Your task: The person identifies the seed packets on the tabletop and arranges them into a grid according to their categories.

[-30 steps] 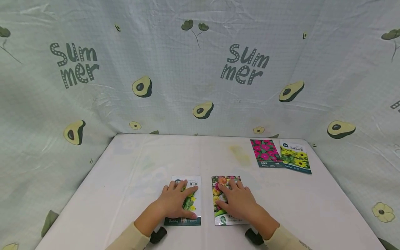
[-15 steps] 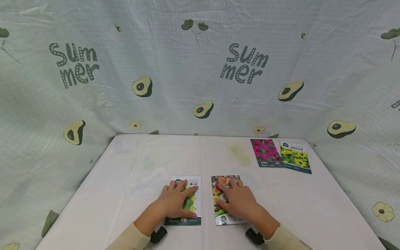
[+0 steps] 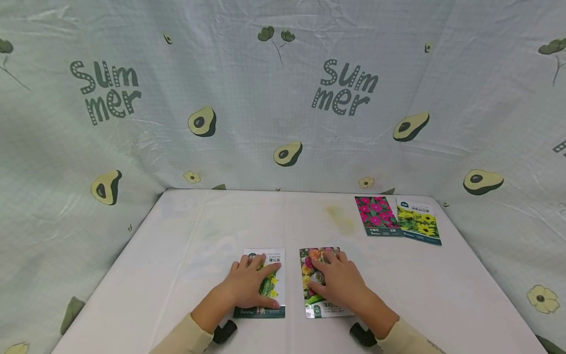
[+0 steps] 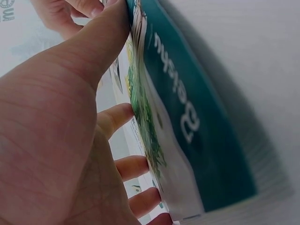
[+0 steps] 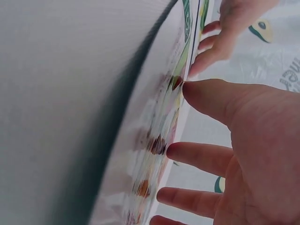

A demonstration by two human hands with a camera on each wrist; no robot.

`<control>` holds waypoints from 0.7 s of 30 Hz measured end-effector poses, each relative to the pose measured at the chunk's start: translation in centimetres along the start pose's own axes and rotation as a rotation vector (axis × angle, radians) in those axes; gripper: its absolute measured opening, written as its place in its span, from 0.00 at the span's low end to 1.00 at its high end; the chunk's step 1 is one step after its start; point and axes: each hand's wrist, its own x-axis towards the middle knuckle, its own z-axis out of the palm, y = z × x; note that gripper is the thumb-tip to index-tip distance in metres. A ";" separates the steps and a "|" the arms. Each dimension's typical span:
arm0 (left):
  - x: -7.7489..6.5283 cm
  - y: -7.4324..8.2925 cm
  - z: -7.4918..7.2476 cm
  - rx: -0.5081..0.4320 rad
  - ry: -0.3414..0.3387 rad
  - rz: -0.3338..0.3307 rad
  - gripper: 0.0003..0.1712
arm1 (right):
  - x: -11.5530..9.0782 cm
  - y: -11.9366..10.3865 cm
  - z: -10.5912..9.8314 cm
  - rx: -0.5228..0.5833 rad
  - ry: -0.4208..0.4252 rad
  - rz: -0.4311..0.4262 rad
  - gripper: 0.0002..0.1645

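Nudged slightly right since earlier: just the right hand [image 3: 338, 281], fingers spread on the mixed-flower packet [image 3: 317, 277], right of the dandelion packet [image 3: 274, 284]. Left hand [image 3: 245, 285] splayed over that one. Maybe halfway tbh: pink packet [image 3: 376, 214] and yellow packet [image 3: 419, 221] overlapping beyond it, rightward; near two probably left.

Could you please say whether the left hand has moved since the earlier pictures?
No; the left hand shows no visible shift against the table's back edge.
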 end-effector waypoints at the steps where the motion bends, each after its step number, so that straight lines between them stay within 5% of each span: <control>1: 0.0 0.0 0.0 0.000 0.000 0.000 0.56 | 0.0 0.1 0.0 0.004 0.000 0.000 0.39; 21: 0.4 -0.1 0.5 0.002 -0.006 -0.002 0.56 | -0.4 0.3 0.1 0.069 -0.054 -0.014 0.38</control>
